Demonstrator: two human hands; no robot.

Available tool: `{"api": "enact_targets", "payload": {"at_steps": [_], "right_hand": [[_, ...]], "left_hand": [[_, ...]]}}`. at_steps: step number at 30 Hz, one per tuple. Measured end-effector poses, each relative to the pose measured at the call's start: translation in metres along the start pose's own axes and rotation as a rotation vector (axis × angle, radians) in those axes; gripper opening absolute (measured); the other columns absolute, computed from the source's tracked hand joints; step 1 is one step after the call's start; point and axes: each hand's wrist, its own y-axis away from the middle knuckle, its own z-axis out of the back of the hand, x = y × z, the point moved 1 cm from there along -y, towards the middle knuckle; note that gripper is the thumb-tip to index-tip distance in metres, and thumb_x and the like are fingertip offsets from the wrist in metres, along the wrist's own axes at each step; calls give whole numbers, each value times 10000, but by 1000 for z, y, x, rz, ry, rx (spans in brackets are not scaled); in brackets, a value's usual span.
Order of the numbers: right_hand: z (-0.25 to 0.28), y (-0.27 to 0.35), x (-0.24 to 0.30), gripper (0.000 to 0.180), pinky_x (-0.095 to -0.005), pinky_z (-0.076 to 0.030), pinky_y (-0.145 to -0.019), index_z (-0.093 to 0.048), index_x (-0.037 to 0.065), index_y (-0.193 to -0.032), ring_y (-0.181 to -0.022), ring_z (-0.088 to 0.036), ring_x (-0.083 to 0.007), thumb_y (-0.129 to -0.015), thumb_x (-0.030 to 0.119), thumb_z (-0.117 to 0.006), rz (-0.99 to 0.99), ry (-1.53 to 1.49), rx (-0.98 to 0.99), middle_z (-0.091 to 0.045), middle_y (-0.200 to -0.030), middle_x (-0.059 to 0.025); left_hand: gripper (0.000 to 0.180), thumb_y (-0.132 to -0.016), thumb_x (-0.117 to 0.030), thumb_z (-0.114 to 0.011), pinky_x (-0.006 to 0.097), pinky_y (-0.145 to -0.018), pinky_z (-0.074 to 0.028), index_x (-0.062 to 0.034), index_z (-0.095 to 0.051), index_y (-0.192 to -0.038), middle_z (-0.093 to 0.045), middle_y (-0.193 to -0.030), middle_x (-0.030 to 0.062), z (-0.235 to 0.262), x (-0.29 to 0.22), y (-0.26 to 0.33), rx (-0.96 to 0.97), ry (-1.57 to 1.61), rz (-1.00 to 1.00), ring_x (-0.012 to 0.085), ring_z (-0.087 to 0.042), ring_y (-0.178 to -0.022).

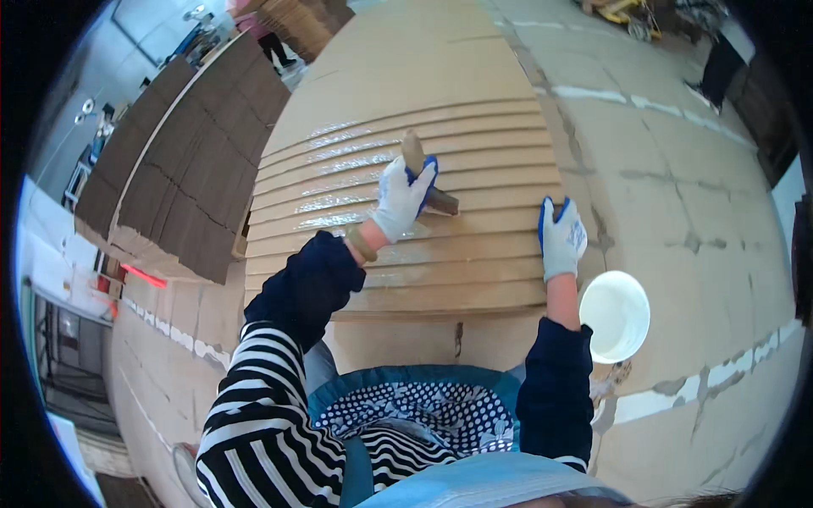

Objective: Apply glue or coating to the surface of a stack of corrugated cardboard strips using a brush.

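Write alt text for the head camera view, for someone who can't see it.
A person's gloved left hand holds a brush on a fanned stack of cardboard sheets whose staggered edges shine wet, while the gloved right hand presses on the stack's right edge. A white bucket stands on the floor to the right, and taller cardboard stacks sit at left.

A cardboard workshop: stacked flat cardboard sheets [182, 161] stand around on a cardboard-covered floor [677, 169].

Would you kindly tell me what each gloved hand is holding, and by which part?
The left hand grips a brush around its handle. The right hand holds nothing; it rests on the cardboard stack's edge.
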Motion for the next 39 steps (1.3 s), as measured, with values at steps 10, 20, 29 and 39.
{"api": "enact_targets", "payload": {"at_steps": [10, 20, 29, 39], "right_hand": [[-4, 1, 4, 454, -397, -451, -738, -556, 23, -1008, -826, -601, -308, -860, 446, -486, -16, 87, 16, -630, -868, -161], [-15, -2, 0, 438, -429, -465, -689, -569, 42, -910, -786, -607, -331, -867, 459, -439, -19, 311, -18, -630, -860, -165], [-7, -1, 18, 435, -430, -459, -693, -570, 59, -830, -775, -604, -320, -861, 471, -436, -22, 279, -21, -630, -825, -146], [-13, -3, 5, 492, -431, -462, -732, -583, 59, -908, -830, -607, -336, -836, 521, -430, -90, 308, 37, -629, -887, -177]], "left_hand": [[205, -803, -206, -645, 338, -498, -405, -26, -565, -745, -550, -587, 120, 25, -42, -11, -120, 399, 85, 222, -517, -502], [242, -806, -198, -641, 345, -480, -350, -25, -517, -692, -452, -549, 100, 54, -12, 24, -194, 494, 263, 214, -410, -490], [302, -819, -255, -648, 310, -464, -359, -11, -534, -684, -476, -543, 43, 34, 12, -53, -284, 318, 108, 104, -410, -512], [320, -793, -292, -653, 363, -560, -414, 1, -562, -702, -573, -627, 134, -13, 35, -116, -198, 51, -27, 233, -522, -562]]}}
